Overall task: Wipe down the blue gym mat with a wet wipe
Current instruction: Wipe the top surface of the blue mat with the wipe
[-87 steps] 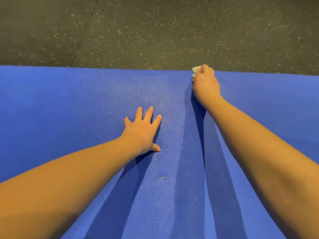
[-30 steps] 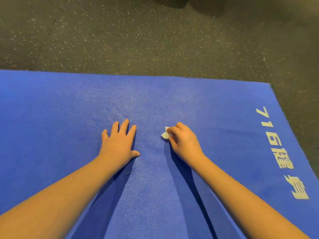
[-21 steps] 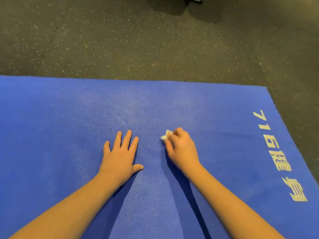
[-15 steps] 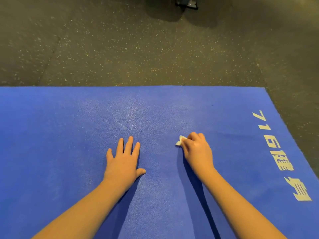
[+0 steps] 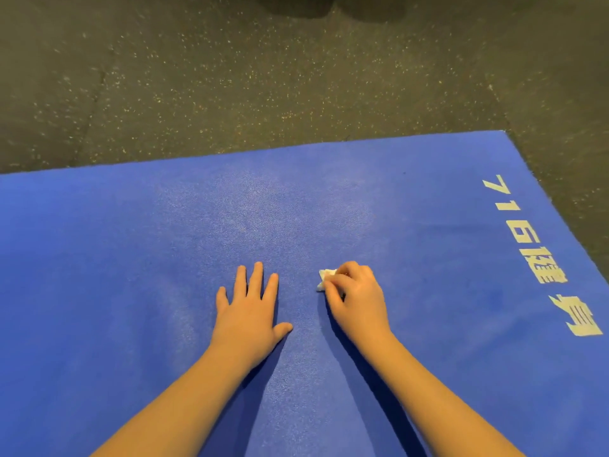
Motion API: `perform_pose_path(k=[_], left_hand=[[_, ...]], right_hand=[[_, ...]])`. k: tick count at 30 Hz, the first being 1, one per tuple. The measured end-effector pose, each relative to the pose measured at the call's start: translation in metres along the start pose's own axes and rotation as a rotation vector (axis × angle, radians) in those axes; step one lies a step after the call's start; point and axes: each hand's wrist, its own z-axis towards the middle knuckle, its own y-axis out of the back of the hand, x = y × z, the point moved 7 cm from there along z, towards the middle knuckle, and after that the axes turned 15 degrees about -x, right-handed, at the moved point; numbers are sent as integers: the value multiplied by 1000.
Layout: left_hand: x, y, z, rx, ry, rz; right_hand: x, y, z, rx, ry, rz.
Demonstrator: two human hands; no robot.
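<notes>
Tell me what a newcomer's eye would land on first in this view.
The blue gym mat fills most of the view, with pale printed lettering running along its right edge and dark speckled floor beyond it. At the centre, the left hand lies flat with fingers spread, and beside it the right hand pinches a small white wet wipe against the mat.

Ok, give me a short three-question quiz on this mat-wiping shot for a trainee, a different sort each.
1. True or false: the left hand lies flat, fingers straight, on the blue gym mat.
2. Which hand pinches the wet wipe? A) left hand B) right hand C) both
3. Fill in: the pale lettering runs along the mat's ____ edge, by the person's own sides.
Key: 1 true; 2 B; 3 right.
</notes>
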Motion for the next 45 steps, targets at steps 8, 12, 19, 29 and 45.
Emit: perform_pose_path(k=[8, 12, 19, 29, 45], left_hand=[[4, -4, -8, 6, -37, 9], [0, -3, -14, -44, -17, 48], [-5, -6, -29, -59, 3, 10], [-23, -20, -60, -69, -16, -30], [-63, -42, -118, -135, 75, -102]], right_hand=[[-51, 16, 14, -80, -193, -132], [-1, 6, -25, 167, 35, 7], [-56, 40, -10, -42, -248, -154], [-49, 48, -31, 85, -109, -191], [-1, 75, -110, 313, 19, -9]])
